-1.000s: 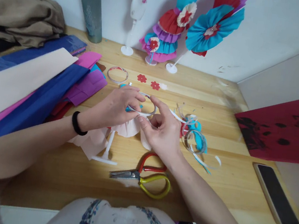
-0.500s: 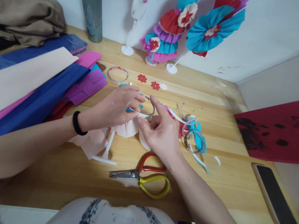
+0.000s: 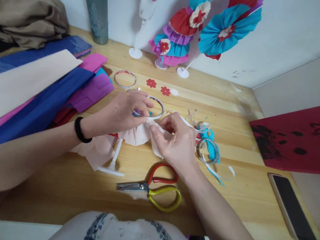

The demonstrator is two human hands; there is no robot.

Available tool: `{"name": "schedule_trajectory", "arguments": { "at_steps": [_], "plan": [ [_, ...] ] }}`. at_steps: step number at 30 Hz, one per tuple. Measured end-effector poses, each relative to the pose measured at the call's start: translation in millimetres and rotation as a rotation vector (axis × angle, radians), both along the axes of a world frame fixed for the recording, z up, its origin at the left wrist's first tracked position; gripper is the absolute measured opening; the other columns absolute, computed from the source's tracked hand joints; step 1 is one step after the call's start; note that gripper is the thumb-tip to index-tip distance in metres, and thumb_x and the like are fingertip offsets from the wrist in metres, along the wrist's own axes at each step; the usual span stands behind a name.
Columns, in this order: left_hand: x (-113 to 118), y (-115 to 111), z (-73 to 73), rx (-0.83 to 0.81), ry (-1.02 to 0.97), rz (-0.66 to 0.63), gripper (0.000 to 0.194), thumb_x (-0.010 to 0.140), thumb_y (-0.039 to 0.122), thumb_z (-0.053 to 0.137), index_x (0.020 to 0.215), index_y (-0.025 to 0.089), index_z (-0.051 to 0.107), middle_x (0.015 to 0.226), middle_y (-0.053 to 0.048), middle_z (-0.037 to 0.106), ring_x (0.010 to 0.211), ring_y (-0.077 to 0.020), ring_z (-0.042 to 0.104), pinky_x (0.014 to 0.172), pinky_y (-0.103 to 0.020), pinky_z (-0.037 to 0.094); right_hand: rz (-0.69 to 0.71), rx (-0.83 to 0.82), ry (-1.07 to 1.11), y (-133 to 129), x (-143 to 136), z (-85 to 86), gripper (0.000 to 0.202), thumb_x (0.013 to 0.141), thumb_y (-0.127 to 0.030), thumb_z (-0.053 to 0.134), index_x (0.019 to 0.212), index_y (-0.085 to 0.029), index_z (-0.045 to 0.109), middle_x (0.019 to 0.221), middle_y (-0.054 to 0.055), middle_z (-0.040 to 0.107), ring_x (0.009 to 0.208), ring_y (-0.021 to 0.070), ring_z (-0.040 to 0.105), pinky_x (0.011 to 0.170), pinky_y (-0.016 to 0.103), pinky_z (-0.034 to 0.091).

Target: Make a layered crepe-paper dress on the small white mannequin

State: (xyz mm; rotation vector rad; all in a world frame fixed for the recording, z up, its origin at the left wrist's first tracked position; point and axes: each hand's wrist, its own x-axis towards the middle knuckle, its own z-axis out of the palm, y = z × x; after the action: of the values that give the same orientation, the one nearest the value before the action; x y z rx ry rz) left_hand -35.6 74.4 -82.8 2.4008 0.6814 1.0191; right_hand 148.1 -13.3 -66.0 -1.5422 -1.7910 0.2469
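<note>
My left hand (image 3: pixel 130 109), with a black band at the wrist, is closed around a roll of clear tape (image 3: pixel 163 110). Just below it, gathered pale pink crepe paper (image 3: pixel 136 135) spreads around a small white doll stand (image 3: pixel 116 154) lying on its side; its upper part is hidden by my hand. My right hand (image 3: pixel 179 143) pinches the right end of the pale paper between thumb and fingers, beside the tape roll. Closer to me lie scissors (image 3: pixel 143 187) with one red and one yellow handle.
Folded coloured paper (image 3: pixel 61 93) covers the left side. Behind stand a grey bottle (image 3: pixel 96 10), a bare white doll form (image 3: pixel 147 8) and paper-dressed ones (image 3: pixel 181 29). Paper scraps and another tape roll (image 3: pixel 200 150) lie right, near a phone (image 3: pixel 292 208) and red bag (image 3: pixel 301 137).
My right hand has come away from the tape roll's rim, and its fingers have curled in to pinch the pale paper. My left hand stays on the tape roll, which has shifted slightly left.
</note>
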Motion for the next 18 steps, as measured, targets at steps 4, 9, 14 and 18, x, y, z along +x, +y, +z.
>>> {"name": "schedule_trajectory", "arguments": {
  "at_steps": [4, 9, 14, 18],
  "plan": [
    [0.3, -1.7, 1.6, -0.040, -0.009, -0.001, 0.012, 0.087, 0.025, 0.067, 0.077, 0.020, 0.071, 0.112, -0.006, 0.078, 0.107, -0.0200, 0.073, 0.114, -0.044, 0.049, 0.070, 0.009, 0.024, -1.1, -1.1, 0.3, 0.017, 0.081, -0.026, 0.060, 0.066, -0.020, 0.056, 0.057, -0.002, 0.058, 0.051, 0.0116, 0.050, 0.052, 0.026, 0.039],
    [-1.0, -2.7, 2.2, -0.046, 0.009, -0.015, 0.009, 0.086, 0.022, 0.067, 0.078, 0.020, 0.071, 0.114, -0.006, 0.078, 0.114, -0.0216, 0.070, 0.113, -0.044, 0.050, 0.199, 0.079, 0.021, -3.5, -2.4, 1.3, 0.013, 0.085, -0.017, 0.056, 0.075, -0.019, 0.064, 0.069, 0.002, 0.070, 0.059, 0.0127, 0.062, 0.056, 0.024, 0.046],
    [-1.8, -2.1, 2.4, -0.045, 0.020, -0.030, 0.011, 0.089, 0.025, 0.067, 0.080, 0.019, 0.070, 0.114, -0.006, 0.077, 0.109, -0.0217, 0.071, 0.114, -0.047, 0.050, 0.142, 0.050, 0.010, -2.5, 1.3, 2.6, 0.011, 0.086, -0.020, 0.059, 0.076, -0.019, 0.065, 0.063, 0.000, 0.066, 0.053, 0.0119, 0.057, 0.053, 0.024, 0.044],
    [-1.7, -2.7, 3.7, -0.035, 0.028, -0.033, 0.013, 0.091, 0.027, 0.066, 0.080, 0.020, 0.069, 0.115, -0.006, 0.077, 0.108, -0.0206, 0.071, 0.115, -0.046, 0.049, 0.110, 0.031, 0.023, -0.7, 2.0, 1.0, 0.011, 0.084, -0.020, 0.059, 0.074, -0.020, 0.062, 0.062, 0.000, 0.065, 0.052, 0.0114, 0.055, 0.051, 0.024, 0.042]
  ]
}}
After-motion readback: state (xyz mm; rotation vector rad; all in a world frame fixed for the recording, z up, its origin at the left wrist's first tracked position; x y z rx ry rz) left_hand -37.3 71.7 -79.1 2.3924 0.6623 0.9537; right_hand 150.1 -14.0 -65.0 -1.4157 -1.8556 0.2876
